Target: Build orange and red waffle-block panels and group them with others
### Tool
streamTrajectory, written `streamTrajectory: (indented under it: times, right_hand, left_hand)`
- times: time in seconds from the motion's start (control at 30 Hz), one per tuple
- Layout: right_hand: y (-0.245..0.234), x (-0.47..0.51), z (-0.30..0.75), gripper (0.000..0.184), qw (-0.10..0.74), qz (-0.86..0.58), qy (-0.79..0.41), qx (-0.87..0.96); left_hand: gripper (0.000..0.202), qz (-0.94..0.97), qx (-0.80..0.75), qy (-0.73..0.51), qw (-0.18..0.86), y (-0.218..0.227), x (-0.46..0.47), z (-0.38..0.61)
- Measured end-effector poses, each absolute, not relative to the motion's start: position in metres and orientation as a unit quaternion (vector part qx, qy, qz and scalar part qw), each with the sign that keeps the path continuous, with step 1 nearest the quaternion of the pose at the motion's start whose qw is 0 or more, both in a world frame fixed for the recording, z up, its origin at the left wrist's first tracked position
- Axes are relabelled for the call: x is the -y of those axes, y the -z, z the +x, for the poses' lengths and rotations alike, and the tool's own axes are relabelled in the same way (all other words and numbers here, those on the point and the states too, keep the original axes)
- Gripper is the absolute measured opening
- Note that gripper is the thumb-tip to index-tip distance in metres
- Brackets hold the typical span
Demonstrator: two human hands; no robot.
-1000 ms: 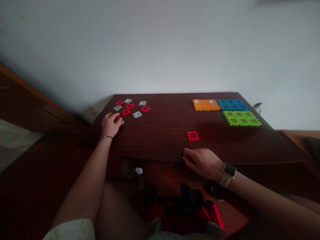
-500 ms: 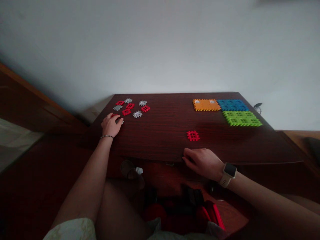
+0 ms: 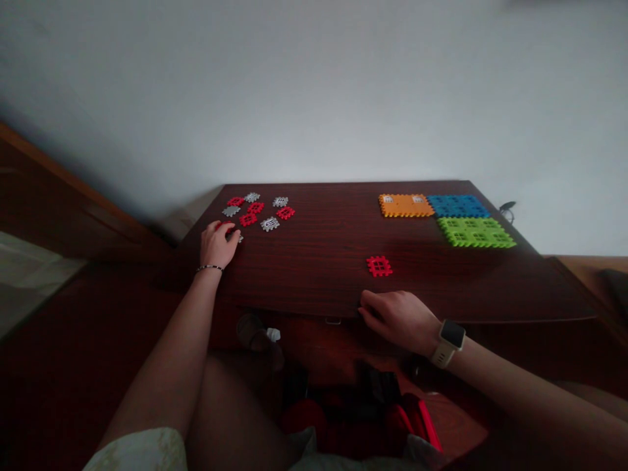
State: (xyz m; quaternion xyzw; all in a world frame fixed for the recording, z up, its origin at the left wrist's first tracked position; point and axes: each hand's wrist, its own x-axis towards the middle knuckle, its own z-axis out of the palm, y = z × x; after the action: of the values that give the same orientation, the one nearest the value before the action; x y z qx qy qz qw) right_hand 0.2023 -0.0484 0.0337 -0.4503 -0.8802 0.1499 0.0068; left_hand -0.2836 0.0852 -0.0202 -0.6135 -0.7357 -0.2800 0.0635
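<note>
Red tile [image 3: 224, 226] at 11 o'clock | light, stiff plastic, best taken by its edges | left hand [image 3: 214, 247] curled over it, grip unclear | right hand [image 3: 396, 315] loosely curled at table edge [image 3: 304, 313], nothing visible in it

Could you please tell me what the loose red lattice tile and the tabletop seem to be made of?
The red tile looks like moulded plastic with a fairly matte finish, judging by its even, saturated colour and crisp lattice. The tabletop looks like dark wood veneer or laminate with a soft sheen; its reddish-brown grain doesn't settle which.
</note>
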Motion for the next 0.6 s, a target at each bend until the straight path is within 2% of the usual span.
streamTrajectory:
  times: [0.2, 0.37, 0.47, 0.6]
  right_hand:
    - [-0.035, 0.049, 0.202, 0.024, 0.002, -0.450, -0.150, 0.880]
    - [-0.036, 0.048, 0.202, 0.024, 0.002, -0.452, -0.153, 0.879]
    - [-0.037, 0.049, 0.201, 0.024, 0.001, -0.452, -0.157, 0.878]
    - [-0.037, 0.049, 0.201, 0.023, 0.003, -0.452, -0.158, 0.878]
  left_hand:
    - [0.026, -0.628, 0.698, 0.331, 0.090, 0.011, -0.088, -0.271]
    - [0.028, -0.651, 0.644, 0.391, 0.092, 0.003, -0.093, -0.253]
    - [0.028, -0.642, 0.624, 0.441, 0.063, 0.002, -0.098, -0.245]
    - [0.029, -0.613, 0.599, 0.515, -0.029, 0.006, -0.109, -0.231]
